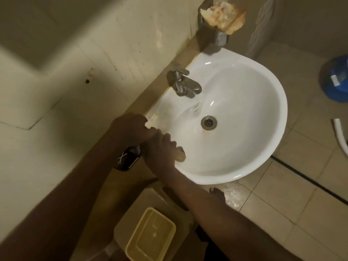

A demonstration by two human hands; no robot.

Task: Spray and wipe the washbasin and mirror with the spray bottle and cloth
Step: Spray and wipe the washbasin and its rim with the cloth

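Observation:
The white washbasin (244, 102) hangs on the tiled wall, with a metal tap (185, 83) at its back and a drain (208, 122) in the bowl. My left hand (130, 129) is closed around the top of a dark spray bottle (128, 159), held over the basin's left rim. My right hand (160, 151) presses a yellowish cloth (179, 154) against the rim's inner edge, just beside the left hand. No mirror is in view.
A metal holder with a crumpled sponge (224, 16) is fixed to the wall above the basin. A yellow tub (150, 234) sits on a stool below. On the floor are a blue container (337, 78), a white hose (340, 136) and my bare foot (218, 193).

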